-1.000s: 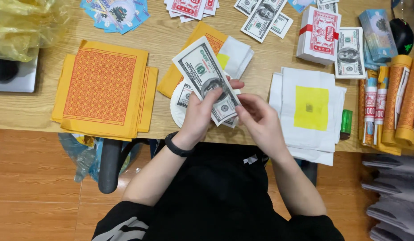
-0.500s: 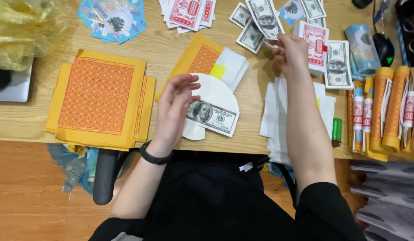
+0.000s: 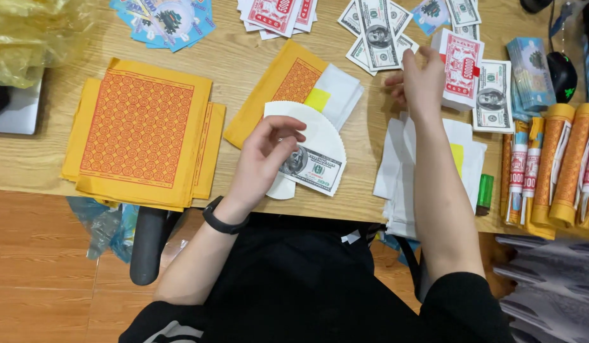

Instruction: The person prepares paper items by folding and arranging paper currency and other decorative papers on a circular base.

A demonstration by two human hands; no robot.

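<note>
Paper money of several kinds covers a wooden surface [image 3: 243,70] where a seated person in black works with both hands. The left hand [image 3: 266,155], a black band at its wrist, hovers with fingers loosely curled and grasping nothing, its fingertips touching a small stack of green banknote-style sheets [image 3: 314,170]. That stack lies on a fan of white paper [image 3: 313,127] near the front edge of the surface. The right hand [image 3: 422,82] reaches to the far side, fingers spread and released, beside a thick bundle of red-printed notes [image 3: 462,67] and just next to loose green notes [image 3: 374,32]; whether it touches either cannot be told. Under the right forearm lie white sheets with a yellow square [image 3: 459,155]. A pile of orange-patterned yellow paper [image 3: 142,130] sits well to the left, and paper-wrapped incense bundles [image 3: 561,165] line the right edge.
</note>
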